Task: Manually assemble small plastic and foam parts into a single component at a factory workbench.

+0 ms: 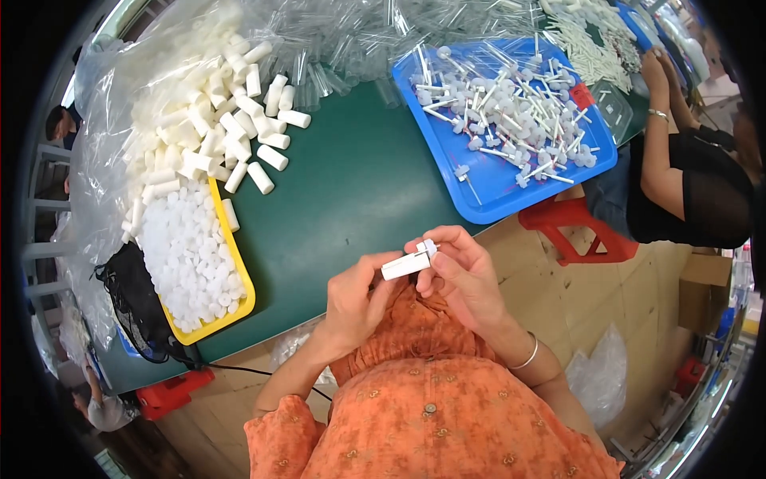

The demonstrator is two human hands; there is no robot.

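Note:
In front of my body, just off the table edge, a white cylinder (pixel 403 266) is held between my two hands. My left hand (pixel 353 300) is closed, its thumb and fingers around the cylinder's left end. At the other end sits a small translucent plastic piece (pixel 428 247), pinched by the thumb and fingers of my right hand (pixel 469 277). Whether that piece is seated in the cylinder or only touching it, I cannot tell. Similar loose white cylinders (pixel 261 177) lie heaped at the far left on the green table (pixel 343 184).
A yellow tray (pixel 250 291) holds white plastic caps; a black mesh bag (pixel 132 295) lies beside it. The blue tray (pixel 471 214) carries stems with translucent caps. Clear tubes (pixel 343 40) cover the back. A co-worker's arm (pixel 661 152) and a red stool (pixel 570 227) are at right.

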